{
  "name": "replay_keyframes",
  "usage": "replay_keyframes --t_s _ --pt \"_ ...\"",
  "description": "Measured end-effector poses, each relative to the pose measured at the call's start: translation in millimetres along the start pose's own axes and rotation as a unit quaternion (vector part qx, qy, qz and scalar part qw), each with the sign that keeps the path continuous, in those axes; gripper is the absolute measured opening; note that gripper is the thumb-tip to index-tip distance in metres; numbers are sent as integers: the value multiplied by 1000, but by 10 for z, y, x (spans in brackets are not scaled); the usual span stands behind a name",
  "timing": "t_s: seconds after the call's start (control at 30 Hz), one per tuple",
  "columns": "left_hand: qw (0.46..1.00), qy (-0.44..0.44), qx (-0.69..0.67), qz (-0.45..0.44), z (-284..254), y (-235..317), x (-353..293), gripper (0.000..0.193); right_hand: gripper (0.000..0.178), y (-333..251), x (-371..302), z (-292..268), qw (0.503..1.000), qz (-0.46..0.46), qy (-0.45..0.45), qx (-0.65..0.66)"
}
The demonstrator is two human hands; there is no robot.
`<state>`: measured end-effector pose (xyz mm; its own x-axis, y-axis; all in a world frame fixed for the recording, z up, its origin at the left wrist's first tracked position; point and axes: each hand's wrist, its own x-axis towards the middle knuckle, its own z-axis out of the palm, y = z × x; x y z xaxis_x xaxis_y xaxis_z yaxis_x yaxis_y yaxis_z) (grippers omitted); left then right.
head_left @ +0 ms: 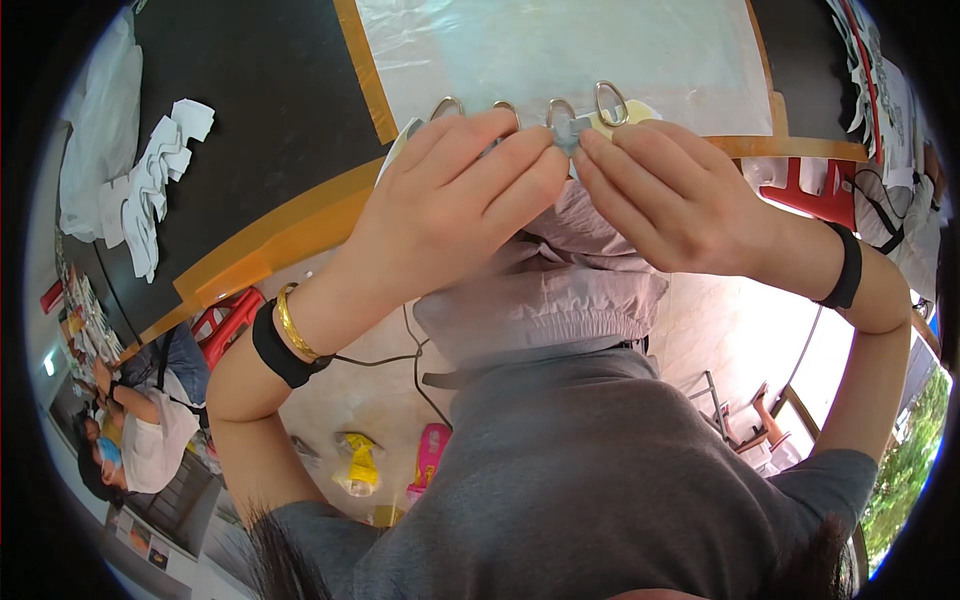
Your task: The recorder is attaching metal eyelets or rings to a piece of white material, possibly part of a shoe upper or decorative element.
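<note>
Black table top (270, 110) fills the upper part of your view, edged with orange tape, and a clear plastic sheet (560, 50) lies on it at the near edge. Your hands meet over that near edge, right where the sheet ends. Between them sits a small grey strap piece (567, 131), pinched from both sides: your left hand (450, 200) closes thumb and fingers on its left end, your right hand (665, 200) nips its right end with the fingertips. Both grips are closed on the strap, not loose.

Just behind your fingers four metal rings (609, 102) stand in a row along the sheet's near edge, the rightmost one tallest; the strap touches the ring beside it. A pale yellow piece (640, 110) peeks out behind the right-hand ring.

Your left wrist carries a gold bangle (295, 325) and a black band (275, 350); your right wrist has a black band too.

Toward the table's left side a heap of white cut pieces (160, 180) lies well apart from your hands. Red stools (228, 322) stand under the near edge, and another person (140, 420) sits by the table's left end.
</note>
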<state>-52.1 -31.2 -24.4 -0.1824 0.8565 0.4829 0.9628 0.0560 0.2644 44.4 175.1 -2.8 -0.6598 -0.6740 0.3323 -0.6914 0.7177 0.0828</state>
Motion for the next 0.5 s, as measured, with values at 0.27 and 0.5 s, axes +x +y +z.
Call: replay_keyframes --t_s 0.27,0.5 --pt "1000 -11 8 10 -31 -21 1 38 39 10 -62 17 1000 -7 -5 18" --pt "1000 -2 8 10 3 12 -18 35 44 12 -44 18 983 86 27 160"
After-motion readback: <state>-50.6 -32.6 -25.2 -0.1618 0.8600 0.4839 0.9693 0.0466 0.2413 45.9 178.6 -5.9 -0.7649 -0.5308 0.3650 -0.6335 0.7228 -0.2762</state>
